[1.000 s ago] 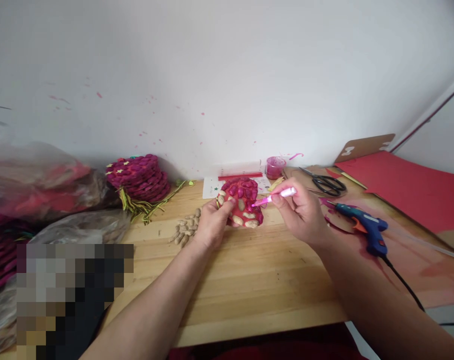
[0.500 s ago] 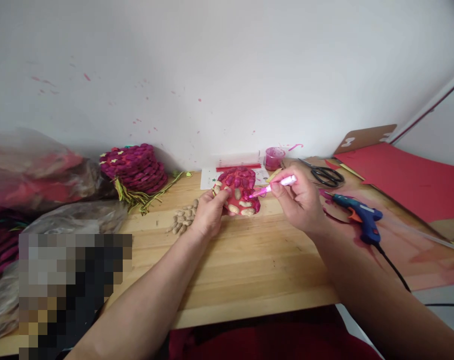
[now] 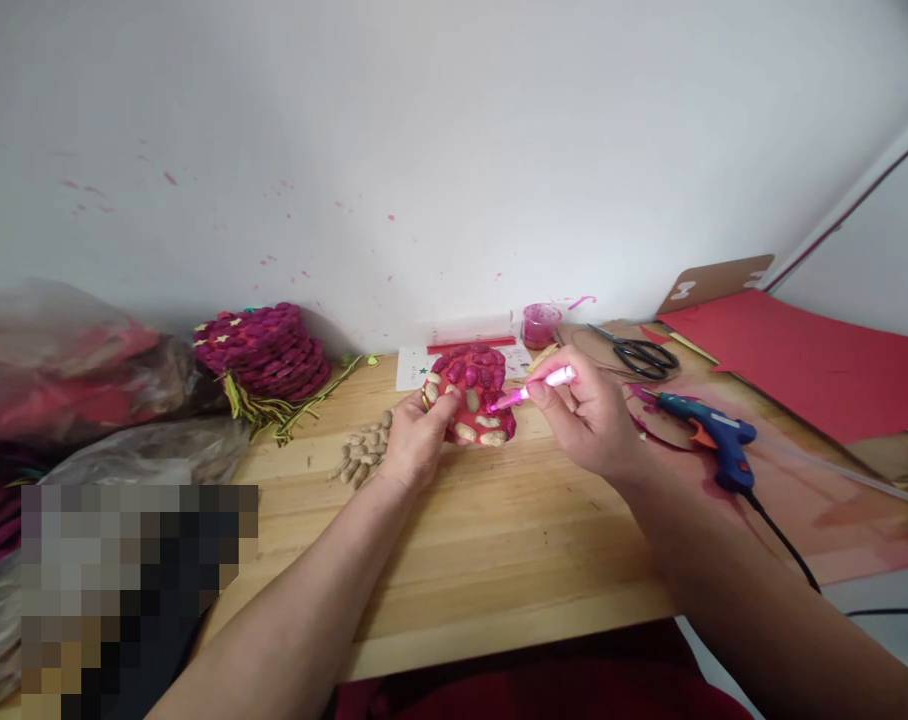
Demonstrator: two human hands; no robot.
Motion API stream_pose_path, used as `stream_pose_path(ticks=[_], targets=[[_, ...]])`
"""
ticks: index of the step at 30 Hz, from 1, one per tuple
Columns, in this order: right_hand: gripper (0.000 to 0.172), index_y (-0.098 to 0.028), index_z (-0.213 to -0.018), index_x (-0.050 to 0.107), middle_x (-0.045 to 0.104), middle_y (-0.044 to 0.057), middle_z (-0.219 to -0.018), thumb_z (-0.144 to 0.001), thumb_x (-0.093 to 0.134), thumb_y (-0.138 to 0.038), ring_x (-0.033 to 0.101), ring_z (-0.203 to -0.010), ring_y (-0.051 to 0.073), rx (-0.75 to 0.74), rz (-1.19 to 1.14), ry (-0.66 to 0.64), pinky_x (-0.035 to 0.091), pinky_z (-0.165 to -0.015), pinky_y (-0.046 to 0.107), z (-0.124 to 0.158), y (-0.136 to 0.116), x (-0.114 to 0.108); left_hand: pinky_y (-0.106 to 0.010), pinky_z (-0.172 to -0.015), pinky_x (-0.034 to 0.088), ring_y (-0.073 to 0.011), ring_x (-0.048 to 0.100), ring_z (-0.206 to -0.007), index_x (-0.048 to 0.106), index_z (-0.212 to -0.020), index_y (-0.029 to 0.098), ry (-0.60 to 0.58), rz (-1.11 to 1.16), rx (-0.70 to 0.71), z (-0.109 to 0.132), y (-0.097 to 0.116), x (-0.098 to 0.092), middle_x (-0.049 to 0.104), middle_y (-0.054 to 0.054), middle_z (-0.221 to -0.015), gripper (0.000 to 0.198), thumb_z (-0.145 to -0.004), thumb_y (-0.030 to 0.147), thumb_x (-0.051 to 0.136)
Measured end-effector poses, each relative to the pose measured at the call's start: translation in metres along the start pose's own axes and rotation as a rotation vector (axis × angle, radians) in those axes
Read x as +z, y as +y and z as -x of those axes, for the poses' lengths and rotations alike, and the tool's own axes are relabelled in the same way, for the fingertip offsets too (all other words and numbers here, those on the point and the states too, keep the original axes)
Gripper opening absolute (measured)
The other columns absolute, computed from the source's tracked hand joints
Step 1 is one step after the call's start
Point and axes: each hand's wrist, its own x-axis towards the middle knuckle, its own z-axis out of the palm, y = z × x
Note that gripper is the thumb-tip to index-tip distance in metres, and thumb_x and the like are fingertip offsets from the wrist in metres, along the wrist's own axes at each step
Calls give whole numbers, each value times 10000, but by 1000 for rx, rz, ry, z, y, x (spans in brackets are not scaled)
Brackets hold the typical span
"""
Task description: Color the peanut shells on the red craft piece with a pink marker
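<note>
My left hand (image 3: 418, 435) grips the left edge of a red piece (image 3: 463, 412) covered with peanuts, its thumb on top. The upper and right peanuts are magenta, while several lower and left ones are still plain tan. In my right hand (image 3: 585, 410) is a white brush (image 3: 557, 377), pinched between thumb and fingers, its magenta tip touching the peanuts on the right side of the piece. Loose unpainted peanuts (image 3: 360, 450) lie on the wooden table (image 3: 454, 560) left of my left hand. A cup of magenta paint (image 3: 542, 326) stands behind, near the wall.
Stacked magenta peanut pieces (image 3: 263, 350) with yellow-green strings stand at the left, beside plastic bags (image 3: 154, 455). Black scissors (image 3: 645, 358), a blue glue gun (image 3: 731, 450) with its cord and red sheets (image 3: 814, 350) lie at the right. A white card (image 3: 411, 370) is behind the piece.
The view has shifted slightly. The brush tip has moved a little to the left on the piece, and the brush lies flatter. Both hands keep their holds.
</note>
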Motion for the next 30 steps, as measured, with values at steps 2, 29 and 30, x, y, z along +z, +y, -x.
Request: stream_pose_path(ticks=[2,29,30], targets=[[67,-239,-953,583,666,-3,-824,-993,616,-197,626,-747,161,-17,27,9,456,-714,337,0,-1,0,-228,-426,479,-135,586,-449,690,-744,153,-1,-6,10,0,-1,0,679,-16,-566,449,-616,526,903],[75,-230,-940,570,632,-8,-820,-1012,590,-220,568,-722,145,46,-33,68,423,-718,334,-1,-1,-3,-217,-393,457,-110,555,-426,684,-696,142,17,121,-53,-2,3,1,682,-11,-580,329,-573,358,901],[75,-230,-940,572,631,-8,-820,-1012,590,-224,571,-724,146,49,-39,62,424,-717,334,-1,-2,-3,-216,-394,455,-111,558,-430,687,-702,141,18,122,-56,-2,3,1,688,-15,-588,325,-575,353,899]])
